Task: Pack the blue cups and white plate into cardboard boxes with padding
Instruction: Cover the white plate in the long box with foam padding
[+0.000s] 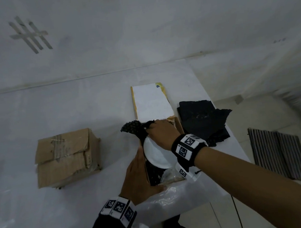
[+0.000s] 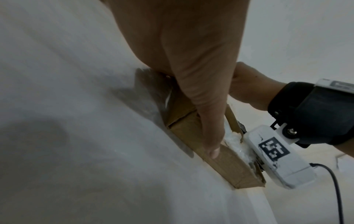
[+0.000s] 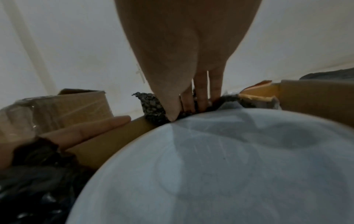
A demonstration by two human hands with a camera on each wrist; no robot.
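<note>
You are bedding the white plate into the open cardboard box, where it lies tilted on black bubble padding. Your right hand is at the plate's far edge, fingers curled into the padding and gripping it; your left hand lies flat and straight-fingered against the box's left wall, steadying it. Next, I judge, you fold that padding over the plate, then close the white lid standing behind it. A taped box sits left of the open one; spare black padding lies to its right. No blue cups show. Only the right wrist view shows your fingers buried in the padding; only the left wrist view shows clear plastic inside the box.
</note>
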